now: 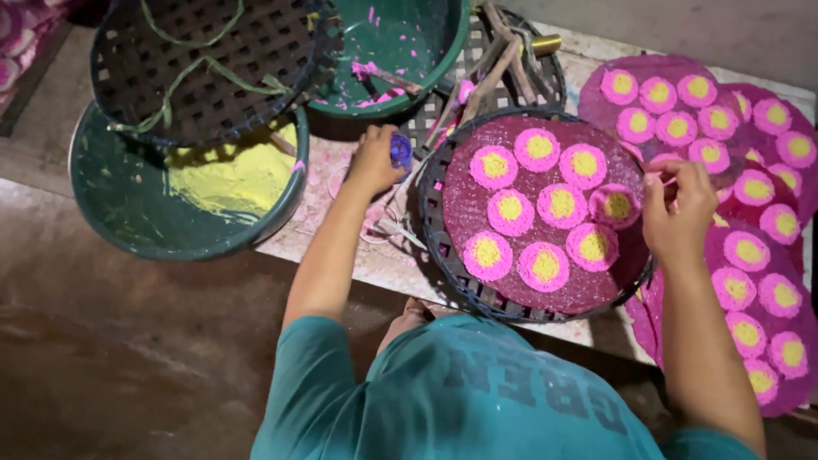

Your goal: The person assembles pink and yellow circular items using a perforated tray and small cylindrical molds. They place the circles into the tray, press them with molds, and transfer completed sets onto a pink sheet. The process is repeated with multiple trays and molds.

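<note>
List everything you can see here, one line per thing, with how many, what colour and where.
Woven tray: one, dark, centre, holding the dark red disc.
Dark red disc: one, with eight pink rounds with yellow centres.
Finished discs: several, overlapping, same pattern, right.
Green basin: one, left, with yellow powder.
Second green basin: one, pink-smeared, top centre.
Dark woven tray: one, top left, leaning over the basins.
Teal shirt: bottom centre.
Left hand: grips a small blue object.
Right hand: at the disc's right edge.
</note>
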